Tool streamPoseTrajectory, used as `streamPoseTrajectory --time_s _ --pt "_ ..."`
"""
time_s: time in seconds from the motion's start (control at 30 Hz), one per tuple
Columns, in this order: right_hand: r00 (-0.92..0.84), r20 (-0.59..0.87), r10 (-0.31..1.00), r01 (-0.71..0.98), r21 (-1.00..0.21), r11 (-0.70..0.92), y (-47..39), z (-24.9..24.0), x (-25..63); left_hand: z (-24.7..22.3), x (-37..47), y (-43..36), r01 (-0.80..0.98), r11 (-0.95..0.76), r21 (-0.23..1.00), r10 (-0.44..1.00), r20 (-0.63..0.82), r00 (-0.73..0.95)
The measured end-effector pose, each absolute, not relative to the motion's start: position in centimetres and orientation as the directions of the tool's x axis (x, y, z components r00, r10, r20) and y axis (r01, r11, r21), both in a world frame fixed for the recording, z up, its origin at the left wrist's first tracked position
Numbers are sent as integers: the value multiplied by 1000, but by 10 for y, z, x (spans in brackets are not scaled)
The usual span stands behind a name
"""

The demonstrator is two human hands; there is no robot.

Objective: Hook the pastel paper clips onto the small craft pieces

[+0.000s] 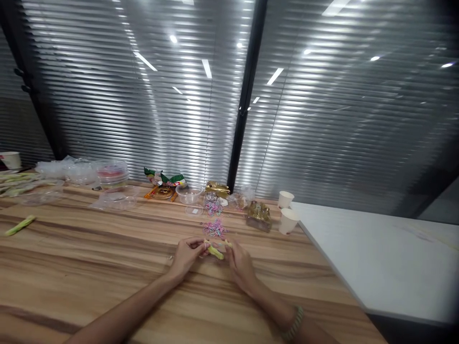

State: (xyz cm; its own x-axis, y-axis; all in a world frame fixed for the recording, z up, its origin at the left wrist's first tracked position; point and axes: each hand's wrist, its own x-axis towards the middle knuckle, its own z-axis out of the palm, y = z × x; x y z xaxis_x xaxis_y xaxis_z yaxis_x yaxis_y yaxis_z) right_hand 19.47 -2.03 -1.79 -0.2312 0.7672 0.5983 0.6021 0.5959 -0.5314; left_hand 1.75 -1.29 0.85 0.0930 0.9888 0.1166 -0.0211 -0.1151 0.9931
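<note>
Over the wooden table [139,267] both hands work close together on a short, soft yellow-green strip [215,252]; its exact kind is too small to tell. My left hand [186,257] pinches one part of it between thumb and fingertips. Opposite, my right hand [241,263] is closed at the fingertips on another yellow-green end. Whether both ends belong to one piece I cannot tell. Just beyond my fingers lies a loose pile of small pastel rubber bands [215,228]. More bands [213,206] spill near a clear container behind it.
A yellow-green bundle [20,225] lies at the left, before a larger pile [17,184]. Along the back are stacked plastic tubs [112,174], a clear bowl [189,193], green snack packaging [165,179] and gold wrappers [258,215]. Paper cups [289,221] stand near the right edge.
</note>
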Motion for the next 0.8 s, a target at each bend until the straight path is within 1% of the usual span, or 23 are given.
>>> streamPoseTrajectory --time_s 0.2,0.4,0.6,0.7,0.8 --pt "-392 573 720 531 -498 686 -23 -14 189 11 27 -21 -47 -52 998 989 58 138" --pt "-488 646 586 424 -412 807 -21 -14 188 9 27 -22 -140 -44 989 987 64 148" --pt "-543 609 578 535 -280 797 -19 -15 189 8 26 -21 -172 -58 983 990 79 119" --pt "-551 596 585 546 -272 792 -18 -18 189 7 26 -20 -166 -49 985 994 64 87" --pt "-540 593 598 551 -289 783 -17 -21 188 4 23 -18 -130 -67 989 990 82 111"
